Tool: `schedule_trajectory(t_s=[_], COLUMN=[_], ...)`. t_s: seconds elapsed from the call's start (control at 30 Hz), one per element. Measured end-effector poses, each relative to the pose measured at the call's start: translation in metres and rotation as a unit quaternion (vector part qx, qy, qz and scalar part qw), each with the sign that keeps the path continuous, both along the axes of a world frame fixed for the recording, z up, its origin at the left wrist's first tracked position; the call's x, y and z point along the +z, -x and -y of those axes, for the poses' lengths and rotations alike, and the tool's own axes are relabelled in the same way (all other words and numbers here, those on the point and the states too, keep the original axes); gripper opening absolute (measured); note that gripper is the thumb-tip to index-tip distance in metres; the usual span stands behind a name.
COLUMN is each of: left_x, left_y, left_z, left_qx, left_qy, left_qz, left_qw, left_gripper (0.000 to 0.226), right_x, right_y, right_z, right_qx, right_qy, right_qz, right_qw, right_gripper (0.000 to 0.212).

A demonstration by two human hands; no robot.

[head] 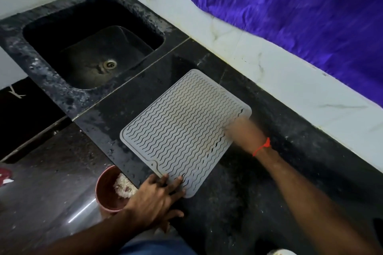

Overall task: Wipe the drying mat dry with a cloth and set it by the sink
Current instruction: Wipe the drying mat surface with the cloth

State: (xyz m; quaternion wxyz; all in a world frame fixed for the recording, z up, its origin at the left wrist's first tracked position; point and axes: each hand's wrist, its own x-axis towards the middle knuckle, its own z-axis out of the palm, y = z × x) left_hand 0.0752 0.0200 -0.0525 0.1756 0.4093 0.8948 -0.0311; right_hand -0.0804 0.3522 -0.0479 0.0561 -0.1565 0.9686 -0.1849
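1. Left hand [157, 196], nearest, at 6 o'clock: fingers straight and spread, pressing flat on the near corner of the drying mat [184, 130]; holds nothing.
2. Right hand [238, 128], at 3 o'clock of the mat: motion-blurred over the mat's right edge; cannot tell if fingers are open or curled, and no cloth visible in it.
3. Mat lies flat on the dark counter [259, 182], tilted diagonally, close to the sink [93, 47] at 10 o'clock but not touching it.
4. Progress guess: mat already near the sink; wiping unconfirmed, no cloth seen. Final placement probably still pending.
5. Far wall, 1 o'clock: purple curtain [290, 2].
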Motion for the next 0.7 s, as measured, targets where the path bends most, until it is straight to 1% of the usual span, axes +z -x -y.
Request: schedule_trajectory(t_s=[0.1,0.17,0.2,0.23,0.3,0.37,0.47,0.57,0.7], left_x=[-0.006,-0.002,0.001,0.004,0.006,0.006,0.002,0.001,-0.001], left_y=[-0.002,0.000,0.002,0.002,0.002,0.003,0.004,0.005,0.005], left_z=[0.000,0.001,0.001,0.001,0.001,0.001,0.003,0.003,0.001], left_qx=[-0.003,0.011,0.017,0.024,0.035,0.027,0.008,0.006,0.011], left_qy=[-0.029,-0.031,-0.035,-0.045,-0.058,-0.059,-0.040,-0.032,-0.041], left_qz=[-0.008,-0.009,-0.018,-0.026,-0.032,-0.041,-0.030,-0.030,-0.042], left_qw=[1.000,0.999,0.999,0.998,0.997,0.997,0.999,0.999,0.998], left_gripper=[0.062,0.062,0.062,0.062,0.062,0.060,0.059,0.059,0.060], right_x=[0.005,0.011,0.015,0.019,0.023,0.016,-0.001,-0.008,-0.009], right_y=[0.043,0.066,0.074,0.077,0.071,0.055,0.023,0.020,0.044], right_z=[-0.038,-0.058,-0.063,-0.064,-0.056,-0.042,-0.023,-0.020,-0.022], right_qx=[-0.122,-0.217,-0.251,-0.261,-0.214,-0.125,-0.024,-0.010,-0.056], right_qy=[0.004,0.037,0.053,0.059,0.064,0.047,0.041,0.039,0.054], right_qz=[-0.030,-0.048,-0.049,-0.055,-0.049,-0.024,0.010,-0.008,-0.016], right_qw=[0.992,0.974,0.965,0.962,0.973,0.991,0.999,0.999,0.997], right_gripper=[0.031,0.031,0.032,0.033,0.032,0.033,0.036,0.036,0.034])
